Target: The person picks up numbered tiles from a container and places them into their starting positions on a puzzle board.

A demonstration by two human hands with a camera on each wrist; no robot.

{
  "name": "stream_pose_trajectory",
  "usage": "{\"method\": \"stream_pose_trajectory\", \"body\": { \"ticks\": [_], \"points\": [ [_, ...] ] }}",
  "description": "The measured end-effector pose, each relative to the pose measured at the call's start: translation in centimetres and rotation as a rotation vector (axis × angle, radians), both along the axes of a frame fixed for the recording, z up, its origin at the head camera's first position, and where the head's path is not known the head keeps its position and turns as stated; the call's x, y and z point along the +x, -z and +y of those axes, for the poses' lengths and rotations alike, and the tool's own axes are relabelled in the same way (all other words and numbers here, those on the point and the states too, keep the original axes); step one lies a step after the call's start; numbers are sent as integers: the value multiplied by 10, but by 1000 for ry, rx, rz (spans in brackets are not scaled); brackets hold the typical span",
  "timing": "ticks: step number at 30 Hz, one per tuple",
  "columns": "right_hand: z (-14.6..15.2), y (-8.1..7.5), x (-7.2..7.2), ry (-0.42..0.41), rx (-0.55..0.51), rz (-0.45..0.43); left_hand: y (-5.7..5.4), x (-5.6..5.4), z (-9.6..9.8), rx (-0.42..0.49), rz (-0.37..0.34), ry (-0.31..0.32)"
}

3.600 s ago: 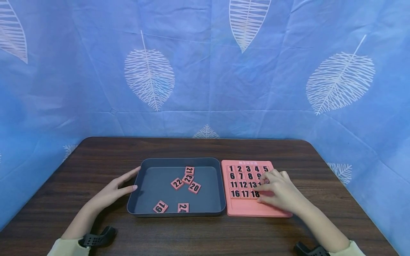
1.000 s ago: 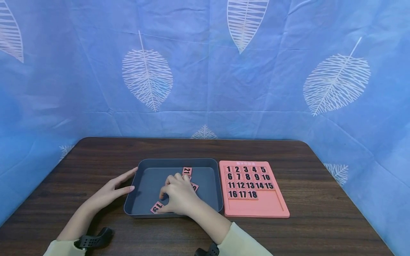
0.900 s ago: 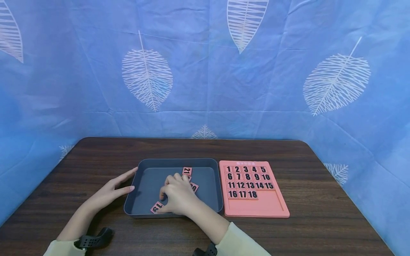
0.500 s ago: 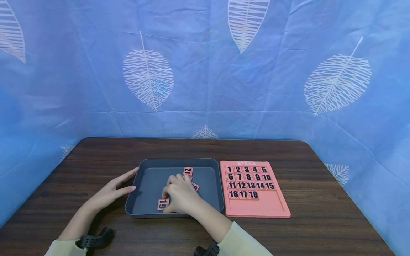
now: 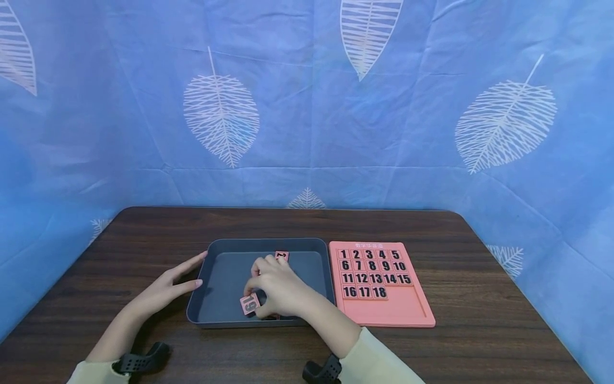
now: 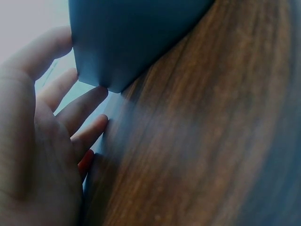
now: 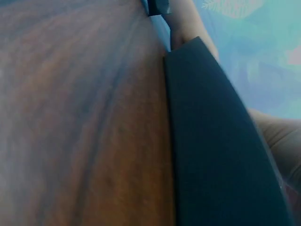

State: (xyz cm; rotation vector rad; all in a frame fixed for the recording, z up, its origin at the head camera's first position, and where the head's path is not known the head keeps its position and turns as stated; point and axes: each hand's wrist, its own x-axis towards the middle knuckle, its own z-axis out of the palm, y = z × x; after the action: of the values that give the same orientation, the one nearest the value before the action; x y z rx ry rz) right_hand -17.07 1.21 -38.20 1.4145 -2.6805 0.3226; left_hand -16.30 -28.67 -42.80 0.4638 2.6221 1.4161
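My right hand (image 5: 283,288) pinches the pink number tile 19 (image 5: 248,303) between thumb and finger, and the tile looks tilted inside the dark grey tray (image 5: 218,277). Behind that hand the tile 21 (image 5: 282,255) partly shows, and an edge of another tile (image 5: 274,317) peeks out below; the remaining loose tiles are hidden. On the tray's left side, my left hand (image 5: 165,288) touches the rim with outstretched fingers. The left wrist view shows its fingers (image 6: 87,108) against the tray's outer corner. In the right wrist view, the tray wall (image 7: 211,136) covers most of my right hand (image 7: 282,141).
Right of the tray lies a pink number board (image 5: 403,312), with tiles 1 to 18 set in order and its lower right part bare. Both lie on a dark wooden table (image 5: 479,288). A blue leaf-patterned cloth (image 5: 307,117) hangs behind.
My right hand went from the board to the tray. There it drew tile 19 rightward, turned it, and now has it tilted up in a pinch. My left hand stayed at the rim.
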Motion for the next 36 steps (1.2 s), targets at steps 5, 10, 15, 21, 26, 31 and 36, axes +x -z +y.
{"method": "stream_pose_trajectory", "body": {
  "ticks": [5,10,15,21,26,31,36],
  "points": [
    [15,-16,1,-67,-16,30,-1,0,0,26,-3,21],
    [33,-28,2,-103,2,55,-2,0,0,41,-6,37],
    [55,-33,2,-139,0,75,-2,0,-1,40,-4,37],
    [84,-34,-2,-220,-37,136,-1,1,-1,45,-6,37],
    [106,-35,-6,-272,-63,170,-1,0,-1,45,-8,35],
    [130,-36,-11,-276,-72,150,-1,-1,-2,47,-9,38],
    [157,-39,-13,-220,-47,109,0,-1,-2,54,-12,42]
  ]
}}
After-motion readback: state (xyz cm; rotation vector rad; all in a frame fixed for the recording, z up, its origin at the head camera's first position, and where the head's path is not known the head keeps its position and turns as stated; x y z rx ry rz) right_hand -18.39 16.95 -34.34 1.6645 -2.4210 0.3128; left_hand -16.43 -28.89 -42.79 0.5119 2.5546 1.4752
